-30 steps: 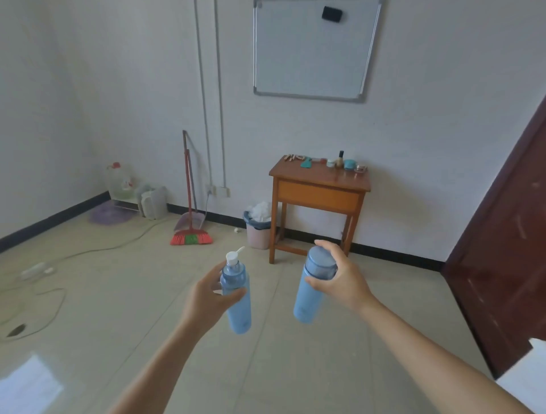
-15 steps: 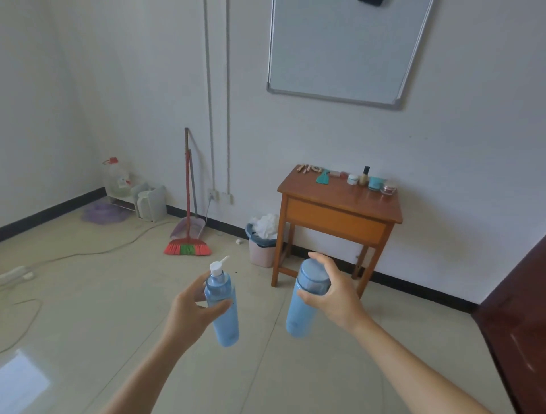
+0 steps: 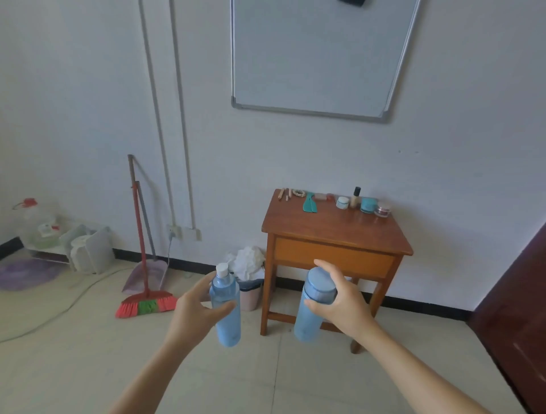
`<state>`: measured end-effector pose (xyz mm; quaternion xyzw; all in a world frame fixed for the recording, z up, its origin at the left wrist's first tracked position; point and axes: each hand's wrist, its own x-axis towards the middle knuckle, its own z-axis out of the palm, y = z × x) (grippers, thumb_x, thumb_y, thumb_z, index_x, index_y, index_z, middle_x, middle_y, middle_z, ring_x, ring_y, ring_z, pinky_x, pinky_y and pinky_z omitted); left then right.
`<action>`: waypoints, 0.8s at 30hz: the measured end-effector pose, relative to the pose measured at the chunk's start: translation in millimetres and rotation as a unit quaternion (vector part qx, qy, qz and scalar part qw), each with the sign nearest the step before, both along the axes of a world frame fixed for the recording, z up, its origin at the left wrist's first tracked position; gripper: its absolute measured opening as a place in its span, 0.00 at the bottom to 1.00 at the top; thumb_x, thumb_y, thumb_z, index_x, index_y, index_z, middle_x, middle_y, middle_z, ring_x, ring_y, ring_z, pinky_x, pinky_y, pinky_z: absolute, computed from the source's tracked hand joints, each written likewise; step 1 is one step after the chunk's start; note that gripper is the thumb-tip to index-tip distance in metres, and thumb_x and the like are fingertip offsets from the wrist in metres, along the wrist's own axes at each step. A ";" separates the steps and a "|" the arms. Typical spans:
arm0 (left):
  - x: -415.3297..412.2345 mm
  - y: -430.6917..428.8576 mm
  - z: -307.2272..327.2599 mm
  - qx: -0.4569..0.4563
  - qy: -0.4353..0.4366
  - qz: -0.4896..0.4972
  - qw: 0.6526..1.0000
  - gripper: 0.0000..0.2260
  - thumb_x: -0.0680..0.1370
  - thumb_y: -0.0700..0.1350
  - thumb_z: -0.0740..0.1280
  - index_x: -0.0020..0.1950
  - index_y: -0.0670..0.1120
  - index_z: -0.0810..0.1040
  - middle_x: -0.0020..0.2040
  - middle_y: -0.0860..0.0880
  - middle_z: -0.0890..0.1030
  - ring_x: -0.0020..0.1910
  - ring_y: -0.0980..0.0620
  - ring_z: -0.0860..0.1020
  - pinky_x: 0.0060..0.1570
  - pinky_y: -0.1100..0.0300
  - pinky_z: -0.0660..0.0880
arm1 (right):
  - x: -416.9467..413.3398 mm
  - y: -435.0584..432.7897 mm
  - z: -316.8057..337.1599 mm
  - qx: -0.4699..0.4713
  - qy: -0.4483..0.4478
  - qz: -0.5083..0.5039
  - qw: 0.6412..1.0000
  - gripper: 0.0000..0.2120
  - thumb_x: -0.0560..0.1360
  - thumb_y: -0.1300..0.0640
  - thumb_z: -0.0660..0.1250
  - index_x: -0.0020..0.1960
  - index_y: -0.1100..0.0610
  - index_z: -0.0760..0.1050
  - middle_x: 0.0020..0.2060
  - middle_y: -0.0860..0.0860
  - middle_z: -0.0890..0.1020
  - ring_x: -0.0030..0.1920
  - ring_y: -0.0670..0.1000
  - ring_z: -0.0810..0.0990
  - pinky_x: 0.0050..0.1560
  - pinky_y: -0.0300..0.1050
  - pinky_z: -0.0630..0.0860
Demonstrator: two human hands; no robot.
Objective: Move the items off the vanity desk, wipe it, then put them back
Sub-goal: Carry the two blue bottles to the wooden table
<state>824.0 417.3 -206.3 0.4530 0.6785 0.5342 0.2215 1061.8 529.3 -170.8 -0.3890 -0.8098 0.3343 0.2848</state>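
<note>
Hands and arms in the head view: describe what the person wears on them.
Nothing is worn. The left hand and right hand show no gloves, rings or watch that I can make out. The left forearm and right forearm show no sleeve down to the picture's lower edge.

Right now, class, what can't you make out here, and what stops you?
Head view throughout.
Dark object on the white wall board: cut off by the top edge.
Small pink items at the back of the brown wooden desk: too small to identify.
Pale blue white-capped bottle: side partly covered by the left hand.
Larger blue bottle: likewise under the right hand.
White heap in the pink waste bin: too blurred to identify.
</note>
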 end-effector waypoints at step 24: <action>7.0 461.4 -31.9 -0.013 -0.017 -0.084 0.996 0.23 0.67 0.38 0.74 0.56 0.56 0.71 0.46 0.60 0.78 0.45 0.56 0.77 0.40 0.65 0.73 | 20.4 403.9 -26.0 -0.043 0.022 -0.193 0.980 0.33 0.67 0.59 0.75 0.65 0.45 0.64 0.56 0.40 0.71 0.58 0.43 0.70 0.52 0.33 0.68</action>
